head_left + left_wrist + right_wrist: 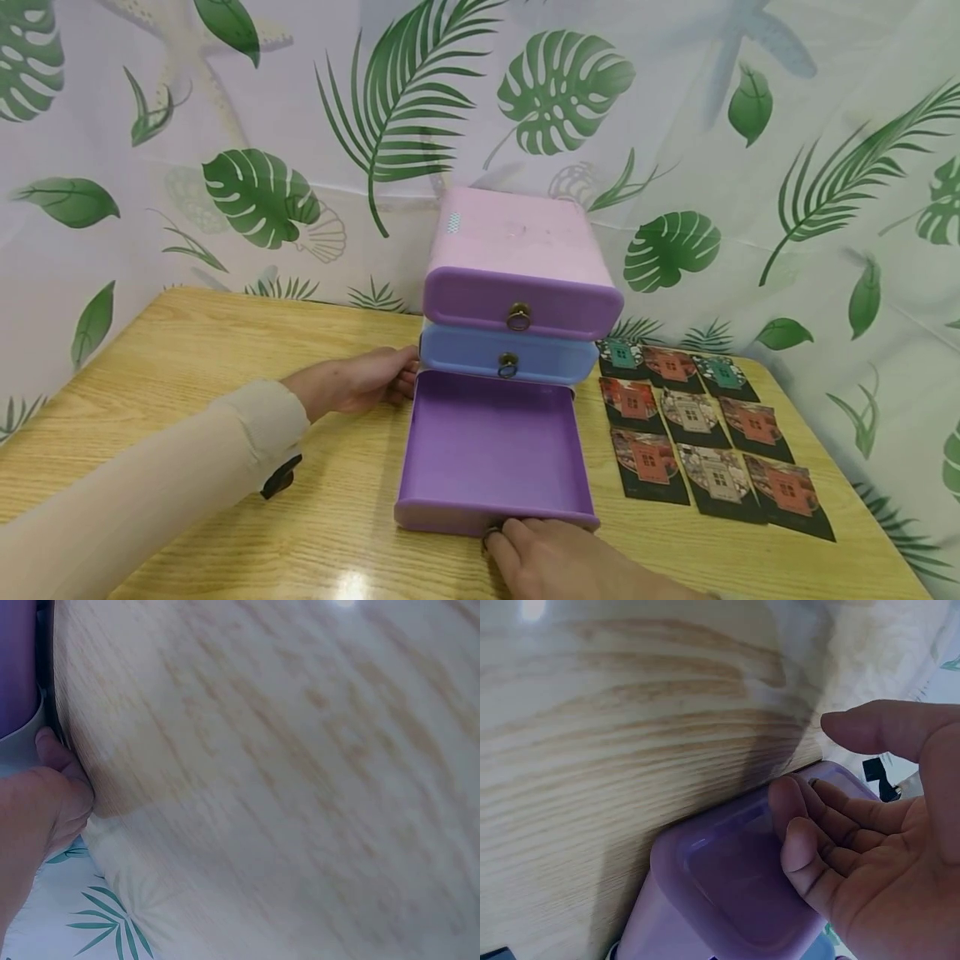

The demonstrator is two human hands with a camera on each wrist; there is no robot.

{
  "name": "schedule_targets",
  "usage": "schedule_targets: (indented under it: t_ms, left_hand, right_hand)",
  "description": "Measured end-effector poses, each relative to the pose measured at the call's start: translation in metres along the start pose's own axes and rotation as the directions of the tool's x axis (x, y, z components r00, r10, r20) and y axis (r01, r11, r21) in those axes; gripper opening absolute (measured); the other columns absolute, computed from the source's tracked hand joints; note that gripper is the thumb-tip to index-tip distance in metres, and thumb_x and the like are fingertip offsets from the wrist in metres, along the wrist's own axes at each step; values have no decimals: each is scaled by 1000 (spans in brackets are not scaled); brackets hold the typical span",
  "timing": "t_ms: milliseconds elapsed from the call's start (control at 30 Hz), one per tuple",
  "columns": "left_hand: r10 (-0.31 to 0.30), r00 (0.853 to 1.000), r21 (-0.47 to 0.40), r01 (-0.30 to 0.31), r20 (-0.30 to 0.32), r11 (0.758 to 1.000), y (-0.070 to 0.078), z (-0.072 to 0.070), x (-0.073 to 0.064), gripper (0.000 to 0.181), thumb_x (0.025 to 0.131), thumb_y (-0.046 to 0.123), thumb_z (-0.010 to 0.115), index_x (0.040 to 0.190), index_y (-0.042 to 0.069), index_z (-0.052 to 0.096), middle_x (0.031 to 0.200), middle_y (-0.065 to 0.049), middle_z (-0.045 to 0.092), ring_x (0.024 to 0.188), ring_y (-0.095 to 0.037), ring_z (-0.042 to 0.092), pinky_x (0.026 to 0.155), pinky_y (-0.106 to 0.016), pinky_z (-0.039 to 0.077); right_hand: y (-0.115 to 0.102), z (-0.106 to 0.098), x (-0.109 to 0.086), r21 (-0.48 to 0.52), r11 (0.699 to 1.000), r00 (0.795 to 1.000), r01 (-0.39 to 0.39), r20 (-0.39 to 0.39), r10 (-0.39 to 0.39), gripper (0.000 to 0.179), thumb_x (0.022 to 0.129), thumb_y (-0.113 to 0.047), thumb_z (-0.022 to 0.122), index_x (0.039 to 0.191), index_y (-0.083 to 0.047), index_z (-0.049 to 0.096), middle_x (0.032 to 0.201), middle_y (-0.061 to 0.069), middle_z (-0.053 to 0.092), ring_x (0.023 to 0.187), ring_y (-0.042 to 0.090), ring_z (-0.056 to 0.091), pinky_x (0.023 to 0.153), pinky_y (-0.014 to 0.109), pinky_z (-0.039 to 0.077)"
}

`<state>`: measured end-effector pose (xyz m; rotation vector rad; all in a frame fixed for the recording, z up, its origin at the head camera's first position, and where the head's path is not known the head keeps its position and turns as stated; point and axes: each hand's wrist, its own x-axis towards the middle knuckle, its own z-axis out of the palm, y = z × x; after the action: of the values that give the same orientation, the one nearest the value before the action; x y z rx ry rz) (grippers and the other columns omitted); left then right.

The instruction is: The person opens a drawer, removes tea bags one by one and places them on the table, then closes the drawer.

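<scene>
A stacked drawer unit with a pink top [525, 229] stands on the table. Its bottom purple drawer [491, 450] is pulled far out, and its inside looks bare. At the drawer's front my right hand [555, 554] has its index finger at the small ring pull [491, 537], seemingly hooked in it. In the right wrist view the other fingers [799, 844] bend against the purple front, and the thumb stands apart. Against the unit's left side rests my left hand [367, 379], its thumb [56, 754] along the casing edge; the other fingertips are partly hidden.
The blue middle drawer [510, 354] and the purple top drawer [525, 304] are closed, each with a ring pull. Several dark printed cards [690, 412] lie in rows on the wooden table [337, 492], right of the unit. A leaf-patterned cloth [300, 108] hangs behind.
</scene>
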<state>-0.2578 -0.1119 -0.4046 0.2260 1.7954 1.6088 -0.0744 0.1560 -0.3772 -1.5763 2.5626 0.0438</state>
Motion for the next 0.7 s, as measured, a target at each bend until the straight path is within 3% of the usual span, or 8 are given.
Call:
schedule_targets:
  t_ms: [300, 400, 533, 700]
  left_hand:
    - [-10, 1000, 0, 10, -2, 1000, 2, -1, 0, 37, 105, 32, 34, 83, 11, 54, 76, 4, 54, 80, -11, 56, 77, -25, 44]
    - [-13, 1000, -3, 13, -1, 1000, 2, -1, 0, 36, 105, 31, 34, 83, 11, 54, 76, 4, 53, 80, -11, 56, 77, -25, 44]
    - [-15, 1000, 0, 15, -2, 1000, 3, -1, 1, 36, 105, 31, 34, 81, 13, 54, 76, 4, 54, 80, -11, 56, 77, -25, 44]
    - [-19, 1000, 6, 19, -5, 1000, 2, -2, 1, 37, 105, 31, 34, 82, 13, 54, 75, 4, 54, 80, -11, 56, 77, -25, 44]
  right_hand:
    - [5, -7, 2, -11, 999, 999, -30, 25, 30, 59, 96, -66, 48, 114, -10, 59, 86, -8, 55, 71, -1, 41, 63, 17, 38]
    - [6, -8, 4, 11, 998, 997, -65, 36, 65, 60, 95, -66, 51, 116, -10, 59, 91, -7, 57, 75, 0, 46, 67, 19, 44]
    - [7, -10, 6, 18, 995, 995, -95, 39, 94, 44, 97, -49, 61, 118, -10, 59, 95, -5, 59, 80, 3, 52, 73, 23, 49]
    - [8, -11, 8, -17, 996, 997, -83, -4, 83, 29, 92, -25, 69, 114, -10, 59, 89, -6, 55, 76, 4, 49, 71, 23, 48]
